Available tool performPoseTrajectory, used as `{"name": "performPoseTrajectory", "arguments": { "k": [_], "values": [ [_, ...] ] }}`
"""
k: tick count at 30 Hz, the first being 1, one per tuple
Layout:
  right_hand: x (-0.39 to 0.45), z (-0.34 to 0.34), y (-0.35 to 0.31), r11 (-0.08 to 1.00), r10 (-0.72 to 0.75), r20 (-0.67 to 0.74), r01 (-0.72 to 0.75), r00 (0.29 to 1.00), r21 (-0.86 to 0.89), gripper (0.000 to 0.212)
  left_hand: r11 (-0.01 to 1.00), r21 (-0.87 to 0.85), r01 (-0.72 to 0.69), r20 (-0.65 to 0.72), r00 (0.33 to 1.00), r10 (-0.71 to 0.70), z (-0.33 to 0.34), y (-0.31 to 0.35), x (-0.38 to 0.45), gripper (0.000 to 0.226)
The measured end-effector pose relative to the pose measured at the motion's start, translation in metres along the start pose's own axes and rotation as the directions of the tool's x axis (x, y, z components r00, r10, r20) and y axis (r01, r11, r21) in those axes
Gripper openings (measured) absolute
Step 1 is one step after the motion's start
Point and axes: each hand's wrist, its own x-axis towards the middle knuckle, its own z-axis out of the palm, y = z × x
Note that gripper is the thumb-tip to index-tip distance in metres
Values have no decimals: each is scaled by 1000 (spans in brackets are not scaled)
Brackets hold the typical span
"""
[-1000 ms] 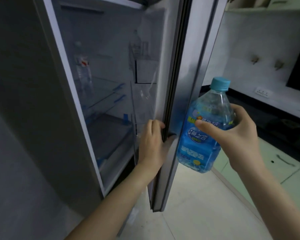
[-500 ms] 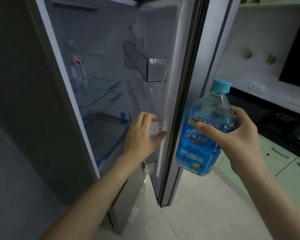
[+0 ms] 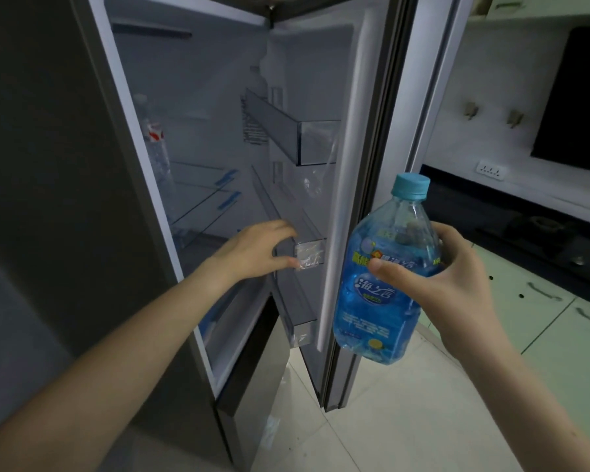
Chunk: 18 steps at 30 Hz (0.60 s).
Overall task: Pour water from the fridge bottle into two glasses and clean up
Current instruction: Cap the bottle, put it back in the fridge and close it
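1. A person stood at an open fridge (image 3: 198,97), the right hand (image 3: 457,277) curled round a blue-labelled bottle (image 3: 385,277), thumb across the label and fingers behind it.
2. The bottle, capped in light blue and holding water, was tilted slightly and held in the air just right of the door (image 3: 365,165), above the pale tiled floor (image 3: 406,420).
3. The left hand (image 3: 256,250) reached to the door's inner side, its fingers bent over the rim of the middle door shelf (image 3: 307,250) and the thumb beneath it.
4. A second clear bottle (image 3: 155,144) with a red-marked label stood far back on the left inside the fridge.
5. At right ran a dark counter (image 3: 491,199) over pale green cabinets (image 3: 542,311), with a wall socket (image 3: 489,170) above.
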Motion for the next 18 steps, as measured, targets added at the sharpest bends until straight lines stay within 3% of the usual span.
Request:
{"name": "performPoseTrajectory", "arguments": {
  "k": [6,18],
  "values": [
    [-2,4,0,1000,5,-11,-5,1000,-10,64,999,-38,-13,37,999,15,-6,-6,12,49],
    [24,-10,17,999,31,-25,-32,999,-22,65,992,-97,-79,-32,997,76,21,16,51,44]
  ]
}}
